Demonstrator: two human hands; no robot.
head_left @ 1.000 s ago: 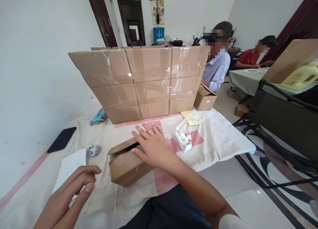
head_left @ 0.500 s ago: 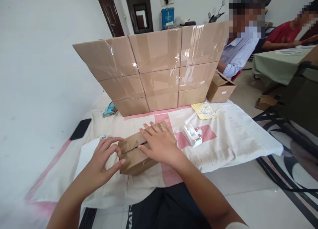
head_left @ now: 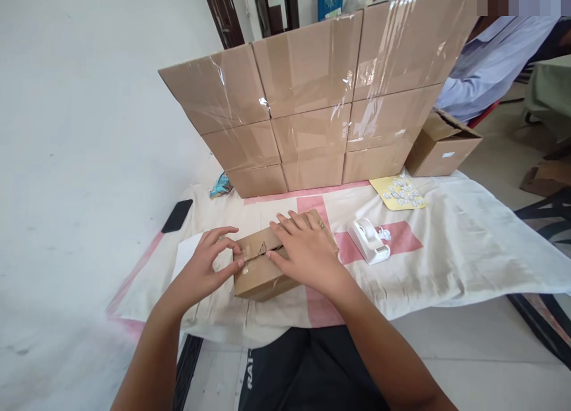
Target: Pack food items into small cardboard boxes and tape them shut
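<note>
A small brown cardboard box (head_left: 267,283) lies on the cloth-covered table in front of me, its top seam running lengthwise with a torn spot near the middle. My right hand (head_left: 307,250) rests flat on the box top, fingers spread. At the box's left end, my left hand (head_left: 214,265) touches the corner with thumb and fingertips, the fingers curved and apart. Right of the box stands a white tape dispenser (head_left: 369,241). A white paper (head_left: 185,256) lies partly behind my left hand.
Behind the box rises a wide taped cardboard panel (head_left: 307,131). A yellow sheet with small stickers (head_left: 399,194), an open carton (head_left: 441,152), a black phone (head_left: 177,216) and a blue packet (head_left: 220,186) lie around it. A person's sleeve (head_left: 495,66) shows at right.
The view has shifted, so the panel and table items appear farther right and somewhat higher. Both hands keep nearly the same place on the box, my left thumb now touching its end.
</note>
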